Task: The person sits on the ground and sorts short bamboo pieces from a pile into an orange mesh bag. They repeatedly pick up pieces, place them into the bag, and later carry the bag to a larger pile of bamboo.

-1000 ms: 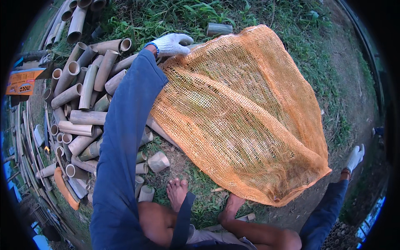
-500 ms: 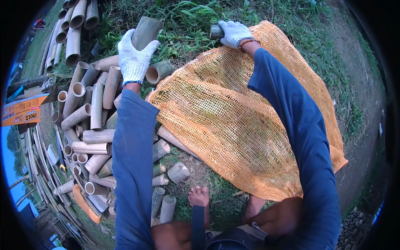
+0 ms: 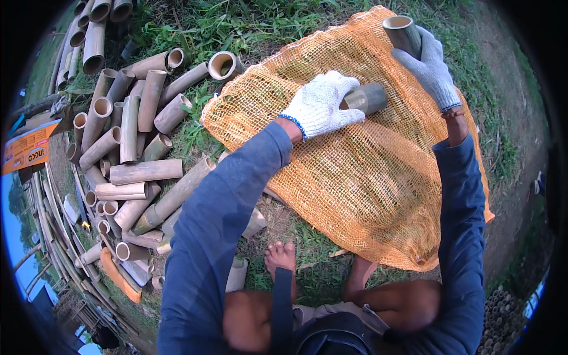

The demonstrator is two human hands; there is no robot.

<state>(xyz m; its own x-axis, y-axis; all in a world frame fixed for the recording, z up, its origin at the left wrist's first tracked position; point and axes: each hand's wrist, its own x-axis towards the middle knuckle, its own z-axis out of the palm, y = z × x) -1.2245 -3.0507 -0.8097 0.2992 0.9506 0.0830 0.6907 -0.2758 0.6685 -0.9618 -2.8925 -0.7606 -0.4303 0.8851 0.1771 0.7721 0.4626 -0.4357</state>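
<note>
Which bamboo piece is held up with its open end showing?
The short bamboo tube in the gloved right hand, hollow end up; the left hand's piece lies sideways.

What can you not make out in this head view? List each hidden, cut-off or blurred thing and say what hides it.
- Left hand: its palm covers part of a bamboo piece, so the grip cannot be judged.
- Right hand: the glove hides the lower part of its bamboo piece.
- Mesh sack: its contents and opening cannot be made out; the sleeves cross it.
- Bamboo pile: bent and cut off by the dark fisheye rim at left.
</note>
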